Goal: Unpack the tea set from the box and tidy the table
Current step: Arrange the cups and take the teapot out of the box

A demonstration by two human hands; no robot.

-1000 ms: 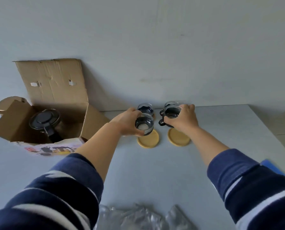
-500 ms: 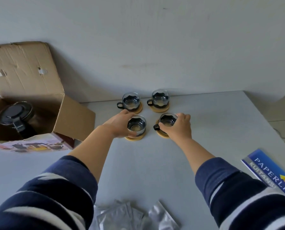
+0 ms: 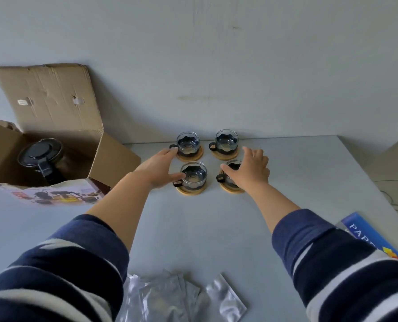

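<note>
Several glass cups with black holders stand on round wooden coasters near the wall. My left hand (image 3: 159,169) is spread beside the front left cup (image 3: 194,176), thumb near its handle, a fingertip by the back left cup (image 3: 188,144). My right hand (image 3: 249,171) hovers over the front right cup (image 3: 228,176), fingers apart, partly hiding it. The back right cup (image 3: 226,142) stands free. The open cardboard box (image 3: 54,126) at the left holds a glass teapot (image 3: 43,159) with a black lid.
Silvery plastic bags (image 3: 181,296) lie at the table's near edge. A blue paper pack (image 3: 374,238) lies at the right edge. The grey table (image 3: 205,224) ends at the wall behind the cups. A wooden disc peeks behind the box.
Both hands set the two front cups down onto their coasters and have let go, fingers now spread. My view shifted slightly.
</note>
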